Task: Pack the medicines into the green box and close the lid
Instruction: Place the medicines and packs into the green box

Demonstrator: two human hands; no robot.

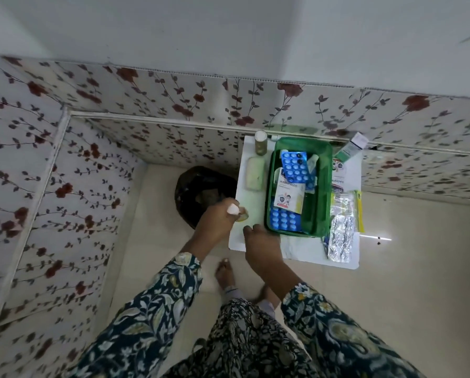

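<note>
The green box [326, 186] stands open on a small white table [304, 253]; blue blister strips [294, 166] and a white plaster carton [288, 196] lie inside. My left hand [217, 222] is at the table's left edge, shut on a small bottle [238, 211] with a white cap. My right hand [258, 241] hovers near the box's front left corner, fingers curled, nothing visible in it. Silver foil strips [340, 236] lie right of the box. A gold bottle with a white cap [261, 144] and a pale green soap-like bar [255, 173] sit left of it.
A green and white carton [349, 148] leans at the back right against the floral wall panels. A black bin [204, 192] stands on the floor left of the table. My bare feet [225, 274] are on the tiled floor below the table.
</note>
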